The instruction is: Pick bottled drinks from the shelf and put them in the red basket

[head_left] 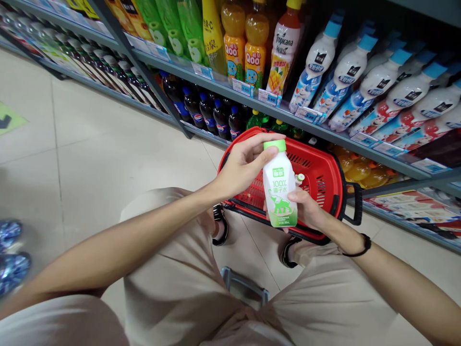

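Bottle (279, 185) between both hands, over near side of red basket (329, 166). Long axis: green cap (274, 145) toward shelf, base toward person. Left hand (247, 158) pinches cap; right hand (308, 206) clasps lower body.

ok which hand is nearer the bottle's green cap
Left. The left hand is right at the green cap, touching it; the right hand is lower, holding the white bottle around its lower part.

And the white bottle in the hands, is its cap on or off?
On: the green cap sits atop the white bottle, left fingers touching it. How tight, I cannot tell.
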Demonstrator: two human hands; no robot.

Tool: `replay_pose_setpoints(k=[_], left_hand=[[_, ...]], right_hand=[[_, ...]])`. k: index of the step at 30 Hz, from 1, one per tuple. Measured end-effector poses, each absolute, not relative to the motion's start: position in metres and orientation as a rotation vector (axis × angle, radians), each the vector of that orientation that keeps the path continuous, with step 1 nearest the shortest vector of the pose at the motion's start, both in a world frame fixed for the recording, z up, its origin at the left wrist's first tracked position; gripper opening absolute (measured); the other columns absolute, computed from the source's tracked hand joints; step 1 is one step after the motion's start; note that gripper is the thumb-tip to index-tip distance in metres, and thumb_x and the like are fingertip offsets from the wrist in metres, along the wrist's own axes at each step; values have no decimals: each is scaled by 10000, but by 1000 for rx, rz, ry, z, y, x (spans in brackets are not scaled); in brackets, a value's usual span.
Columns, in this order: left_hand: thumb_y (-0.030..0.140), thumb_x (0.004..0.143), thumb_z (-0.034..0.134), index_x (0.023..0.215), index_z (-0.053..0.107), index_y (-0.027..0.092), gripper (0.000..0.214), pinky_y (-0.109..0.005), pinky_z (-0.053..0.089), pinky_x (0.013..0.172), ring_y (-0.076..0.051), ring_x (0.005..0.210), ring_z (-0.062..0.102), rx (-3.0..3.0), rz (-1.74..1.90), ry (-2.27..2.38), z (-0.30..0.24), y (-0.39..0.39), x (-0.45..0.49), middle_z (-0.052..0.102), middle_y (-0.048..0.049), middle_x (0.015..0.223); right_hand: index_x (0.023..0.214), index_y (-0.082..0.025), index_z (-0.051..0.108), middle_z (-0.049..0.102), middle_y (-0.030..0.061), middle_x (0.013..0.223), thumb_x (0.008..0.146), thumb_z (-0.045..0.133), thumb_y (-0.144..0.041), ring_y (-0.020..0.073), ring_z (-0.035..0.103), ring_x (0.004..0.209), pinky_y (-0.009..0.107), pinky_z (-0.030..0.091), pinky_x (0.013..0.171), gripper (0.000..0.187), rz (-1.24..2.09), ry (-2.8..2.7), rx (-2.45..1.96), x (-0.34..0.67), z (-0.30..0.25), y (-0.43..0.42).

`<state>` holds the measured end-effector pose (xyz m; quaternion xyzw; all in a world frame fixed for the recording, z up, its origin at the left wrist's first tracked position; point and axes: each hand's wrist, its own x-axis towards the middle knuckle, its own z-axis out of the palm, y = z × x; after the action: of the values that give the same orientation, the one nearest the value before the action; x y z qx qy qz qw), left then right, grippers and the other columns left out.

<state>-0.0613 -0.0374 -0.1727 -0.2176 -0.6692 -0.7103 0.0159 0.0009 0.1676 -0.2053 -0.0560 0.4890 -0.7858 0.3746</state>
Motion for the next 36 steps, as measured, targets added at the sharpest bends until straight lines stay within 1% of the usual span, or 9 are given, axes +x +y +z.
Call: replay_pose_setpoints(k=[11, 17, 19, 21, 23, 27, 30, 34, 36], left_hand=[[539, 992, 769, 1289, 794, 205, 448, -241, 593, 767, -169, 933, 750, -696, -2274, -2045, -176, -37, -62, 805, -81, 1190], [549, 973, 794, 1280, 783, 193, 470, -254, 613, 776, -180, 930, 771, -647, -2350, -2048, -176, -39, -66, 822, -73, 1097], [554, 966, 802, 1272, 780, 191, 475, -261, 619, 783, -183, 940, 773, -621, -2365, -2044, -176, -40, -68, 825, -73, 1092], [555, 961, 809, 1266, 778, 188, 479, -266, 623, 787, -180, 933, 771, -595, -2361, -2040, -175, -41, -69, 826, -74, 1094], [553, 958, 814, 1264, 776, 186, 479, -271, 625, 787, -178, 920, 769, -573, -2348, -2041, -174, -42, -70, 826, -76, 1089], [562, 938, 831, 1259, 774, 185, 498, -271, 629, 773, -181, 902, 776, -536, -2374, -2036, -174, -41, -69, 829, -74, 1058], [554, 899, 872, 1224, 782, 180, 504, -265, 639, 790, -182, 913, 789, -496, -2428, -2026, -172, -40, -68, 835, -78, 1070], [551, 850, 915, 1191, 781, 169, 529, -276, 652, 856, -210, 991, 806, -485, -2474, -2040, -166, -40, -64, 832, -104, 1126], [560, 848, 914, 1226, 766, 165, 567, -286, 657, 838, -227, 996, 811, -536, -2529, -2052, -163, -40, -62, 830, -111, 1106]], right_hand=[[1076, -156, 644, 799, 123, 922, 804, 814, -589, 224, 715, 620, 284, 571, 377, 539, -2004, 1278, -109, 1, -205, 166], [1172, -159, 637, 784, 129, 904, 857, 660, -836, 224, 693, 593, 294, 566, 365, 747, -1994, 1262, -60, -1, -200, 161], [1213, -171, 618, 784, 116, 924, 862, 714, -793, 227, 707, 620, 292, 575, 376, 721, -2009, 1332, -42, 0, -198, 161], [1230, -181, 609, 784, 98, 959, 849, 832, -656, 217, 721, 653, 281, 594, 406, 649, -2015, 1438, -52, 1, -196, 160], [1223, -180, 619, 777, 84, 967, 844, 884, -560, 202, 722, 657, 275, 611, 434, 599, -2012, 1528, -71, 3, -195, 160], [1189, -173, 635, 778, 88, 929, 894, 811, -649, 211, 723, 629, 292, 608, 419, 587, -2038, 1591, -25, 3, -196, 158], [1196, -155, 657, 788, 100, 876, 900, 733, -748, 194, 678, 543, 268, 544, 360, 667, -2036, 1566, -5, 2, -199, 158], [1154, -101, 721, 771, 112, 770, 880, 609, -868, 120, 510, 374, 211, 318, 263, 822, -1975, 1411, -139, 2, -201, 163], [1136, -96, 735, 767, 116, 761, 866, 565, -908, 117, 487, 360, 211, 279, 252, 873, -1948, 1293, -175, 4, -200, 165]])
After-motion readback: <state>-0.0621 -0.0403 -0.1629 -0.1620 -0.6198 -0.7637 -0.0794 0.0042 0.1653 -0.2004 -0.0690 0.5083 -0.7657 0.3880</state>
